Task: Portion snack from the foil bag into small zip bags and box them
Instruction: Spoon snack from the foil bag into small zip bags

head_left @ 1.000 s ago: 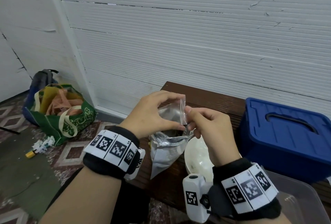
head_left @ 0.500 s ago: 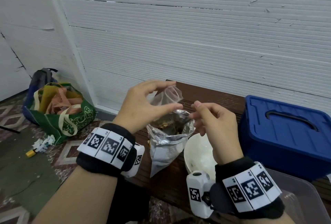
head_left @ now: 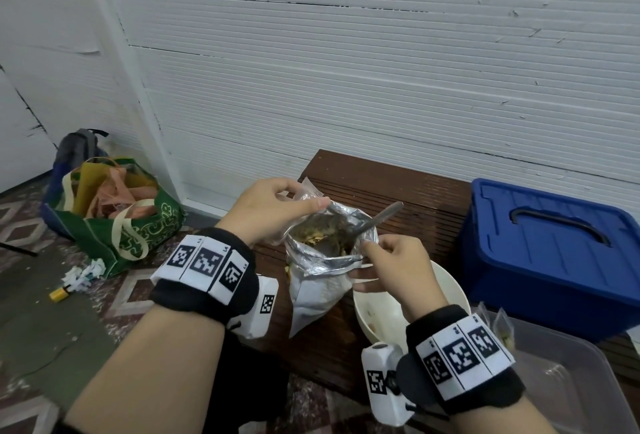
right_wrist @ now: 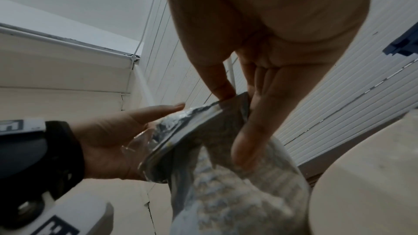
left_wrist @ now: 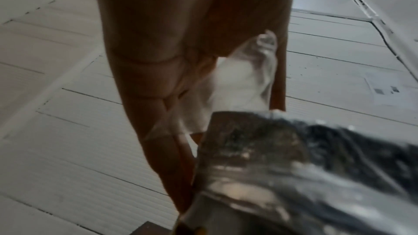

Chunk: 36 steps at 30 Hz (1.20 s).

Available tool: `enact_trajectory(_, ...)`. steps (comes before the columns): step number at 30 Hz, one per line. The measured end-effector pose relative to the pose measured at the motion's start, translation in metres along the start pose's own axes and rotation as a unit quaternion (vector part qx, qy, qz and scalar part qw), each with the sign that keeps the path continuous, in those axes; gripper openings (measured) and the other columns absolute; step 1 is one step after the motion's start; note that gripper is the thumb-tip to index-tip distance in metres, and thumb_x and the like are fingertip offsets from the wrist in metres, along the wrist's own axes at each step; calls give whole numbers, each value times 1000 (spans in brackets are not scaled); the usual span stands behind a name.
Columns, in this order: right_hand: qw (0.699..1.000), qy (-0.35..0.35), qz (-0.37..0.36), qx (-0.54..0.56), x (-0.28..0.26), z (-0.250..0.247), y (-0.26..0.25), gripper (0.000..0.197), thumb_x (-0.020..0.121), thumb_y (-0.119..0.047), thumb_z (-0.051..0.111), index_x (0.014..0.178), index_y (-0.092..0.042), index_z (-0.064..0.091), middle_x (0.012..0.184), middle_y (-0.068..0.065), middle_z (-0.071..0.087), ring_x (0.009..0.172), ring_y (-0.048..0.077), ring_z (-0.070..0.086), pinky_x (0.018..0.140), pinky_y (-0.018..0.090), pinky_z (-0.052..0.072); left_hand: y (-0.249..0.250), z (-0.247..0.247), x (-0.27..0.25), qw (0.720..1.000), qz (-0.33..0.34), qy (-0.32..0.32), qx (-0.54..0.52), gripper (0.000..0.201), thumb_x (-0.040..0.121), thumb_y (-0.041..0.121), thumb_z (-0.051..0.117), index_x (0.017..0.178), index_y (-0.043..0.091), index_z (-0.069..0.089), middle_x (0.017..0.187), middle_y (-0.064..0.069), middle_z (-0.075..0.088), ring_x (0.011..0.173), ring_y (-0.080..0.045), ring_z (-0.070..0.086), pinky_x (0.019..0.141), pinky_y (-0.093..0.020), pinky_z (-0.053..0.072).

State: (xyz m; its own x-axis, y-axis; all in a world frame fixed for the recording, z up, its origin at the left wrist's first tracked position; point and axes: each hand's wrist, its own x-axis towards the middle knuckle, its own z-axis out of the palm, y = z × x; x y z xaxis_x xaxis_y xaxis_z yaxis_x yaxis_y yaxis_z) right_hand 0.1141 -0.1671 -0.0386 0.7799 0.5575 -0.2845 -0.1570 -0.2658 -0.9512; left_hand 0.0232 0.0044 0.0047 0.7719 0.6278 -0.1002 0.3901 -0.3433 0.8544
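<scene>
1. on the dark slatted wooden worktop (head_left: 408, 191) stands a crinkled silver foil bag (head_left: 322, 281), mouth open, brownish snack (head_left: 318, 231) inside and a metal spoon (head_left: 381, 217) leaning out.
2. left hand (head_left: 273, 211) grip: fingers and thumb pinch a clear, thin zip bag (left_wrist: 244, 79) just above the foil rim.
3. right hand (head_left: 391, 263) grip: narrow, pinching the foil bag's near rim.
4. beside them sit a round white bowl (head_left: 381, 312), a blue lidded box (head_left: 554, 260) and a clear tub (head_left: 571, 381).

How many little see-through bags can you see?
3. One small zip bag is in the left hand; two filled zip bags stand in the clear tub. The right wrist may hide more.
</scene>
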Motion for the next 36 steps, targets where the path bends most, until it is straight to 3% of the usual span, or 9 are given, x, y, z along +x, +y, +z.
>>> enact_trajectory(2,1000,13,-18,-9,3,0,-2,23,92,-5,54,88,17,59,82,25,66,61,26,71,60,43,60,3,3,-1,999,-4,3,-34,46,60,60,75,88,25,67,106,-1,67,63,-9,52,55,-27,47)
enact_trajectory(6,998,40,-47,-28,8,-4,-2,20,91,-3,54,80,14,58,74,23,66,59,24,70,56,35,59,6,8,-3,998,-16,-15,-67,41,63,53,77,87,22,67,88,0,66,56,-4,44,75,-53,53)
enact_trajectory(10,997,43,-61,-29,10,-9,4,22,91,-4,54,84,17,57,73,21,62,64,26,68,55,33,58,6,10,-2,997,8,-21,-70,39,63,53,77,87,23,67,77,8,62,59,-5,51,60,-27,47)
enact_trajectory(16,995,33,-86,-25,9,-11,6,26,92,-8,55,85,18,56,72,24,65,63,24,68,55,32,58,6,12,-4,996,32,-17,-84,47,55,52,77,90,22,70,91,9,71,93,-5,64,81,-23,47)
enact_trajectory(20,991,60,-110,-49,10,-12,11,31,92,-14,56,85,16,55,83,37,58,77,43,65,57,37,59,7,14,-4,995,31,-17,-93,36,61,47,78,86,24,66,84,11,68,84,-4,65,72,-20,44)
enact_trajectory(24,995,52,-69,-51,13,-18,9,34,90,-20,63,83,13,58,87,32,63,74,33,70,55,36,59,5,18,-3,995,35,-47,-82,35,70,44,79,93,21,66,82,9,65,41,-1,49,44,-18,35)
enact_trajectory(26,995,69,-57,-52,14,-21,3,35,86,-31,67,88,4,64,81,18,69,68,22,71,57,36,59,3,20,-2,995,40,-47,-73,37,73,41,78,101,19,67,77,11,60,36,1,46,37,-14,32)
enact_trajectory(31,966,171,-159,-108,18,-27,-9,38,83,-41,69,113,-18,63,84,-6,63,81,7,60,76,32,54,2,20,0,998,61,-28,-16,38,71,47,78,104,31,67,95,18,67,85,8,60,69,-10,42)
enact_trajectory(36,936,137,-280,-162,23,-30,-18,12,92,-28,61,92,-21,71,87,-14,68,85,-1,59,77,14,42,0,20,0,996,83,-21,29,45,69,49,79,109,34,66,101,24,65,93,9,57,82,-16,45)
